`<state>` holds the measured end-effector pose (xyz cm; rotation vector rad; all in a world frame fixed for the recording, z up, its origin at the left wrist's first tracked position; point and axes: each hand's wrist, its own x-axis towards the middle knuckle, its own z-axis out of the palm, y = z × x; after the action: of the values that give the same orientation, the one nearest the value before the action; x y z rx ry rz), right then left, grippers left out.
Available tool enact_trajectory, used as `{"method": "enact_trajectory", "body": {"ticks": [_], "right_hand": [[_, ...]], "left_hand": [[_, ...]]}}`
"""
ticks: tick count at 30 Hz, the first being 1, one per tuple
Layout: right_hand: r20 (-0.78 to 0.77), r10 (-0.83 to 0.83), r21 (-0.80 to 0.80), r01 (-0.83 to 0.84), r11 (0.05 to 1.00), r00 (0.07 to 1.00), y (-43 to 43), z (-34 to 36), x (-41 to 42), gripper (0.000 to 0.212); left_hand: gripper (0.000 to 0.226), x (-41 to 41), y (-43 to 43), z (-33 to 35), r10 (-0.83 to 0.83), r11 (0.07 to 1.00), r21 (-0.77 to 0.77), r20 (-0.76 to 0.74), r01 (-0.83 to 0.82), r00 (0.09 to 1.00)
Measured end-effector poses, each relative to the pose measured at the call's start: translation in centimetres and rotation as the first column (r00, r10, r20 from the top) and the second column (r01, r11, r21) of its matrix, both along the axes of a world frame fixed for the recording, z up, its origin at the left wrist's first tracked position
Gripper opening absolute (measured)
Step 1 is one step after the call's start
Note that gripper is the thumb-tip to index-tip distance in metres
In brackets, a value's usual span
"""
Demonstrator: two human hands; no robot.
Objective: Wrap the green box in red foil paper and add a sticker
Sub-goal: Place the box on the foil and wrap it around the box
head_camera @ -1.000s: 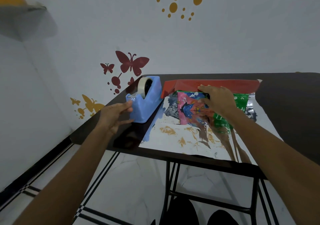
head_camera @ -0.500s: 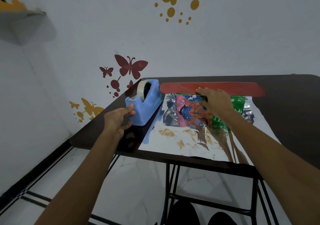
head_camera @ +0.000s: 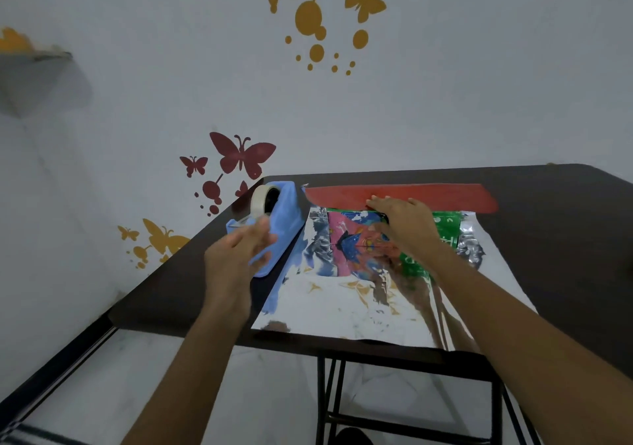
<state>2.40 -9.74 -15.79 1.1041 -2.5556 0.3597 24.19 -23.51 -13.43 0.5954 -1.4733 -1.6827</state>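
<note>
The green box [head_camera: 445,230], with a pink and blue picture on its near face, lies on the foil paper [head_camera: 359,307]. The foil lies silver side up, and its red far edge [head_camera: 428,196] is folded over the box top. My right hand [head_camera: 406,220] presses flat on that red fold and the box, fingers straight. My left hand [head_camera: 239,252] is blurred at the front of the blue tape dispenser [head_camera: 281,218]. Its fingers are near the tape end, but I cannot tell if they pinch it.
The dark table [head_camera: 565,239] stands against a white wall with butterfly decals. The dispenser holds a roll of tape [head_camera: 262,199] and sits at the table's far left corner. The foil's near edge reaches the table's front edge. Black table legs and floor show below.
My left hand has moved from beside the dispenser up to its front end near the tape. My right hand has stayed on the red fold.
</note>
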Motion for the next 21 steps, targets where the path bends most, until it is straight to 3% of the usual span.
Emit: {"method": "enact_trajectory", "body": {"ticks": [3,6,10,21], "right_hand": [[-0.021,-0.003,-0.014,0.003,1.0,1.0,-0.1,-0.2,-0.2,0.05],[-0.03,-0.005,-0.022,0.004,1.0,1.0,-0.1,-0.1,-0.1,0.049],[-0.045,-0.007,-0.005,0.007,1.0,0.999,0.1,-0.1,-0.1,0.05],[-0.063,0.015,-0.041,-0.018,0.999,0.998,0.2,-0.3,-0.2,0.049]], "left_hand": [[0.012,-3.5,2.0,2.1,-0.288,0.948,-0.111,0.094,0.298,0.953],[0.012,-8.2,2.2,3.2,-0.408,0.905,-0.019,0.237,0.424,0.882],[0.015,-12.7,1.5,3.2,-0.368,0.924,0.07,0.43,0.376,0.824],[0.02,-15.2,1.4,2.7,-0.253,0.963,0.04,0.476,0.266,0.843]]}}
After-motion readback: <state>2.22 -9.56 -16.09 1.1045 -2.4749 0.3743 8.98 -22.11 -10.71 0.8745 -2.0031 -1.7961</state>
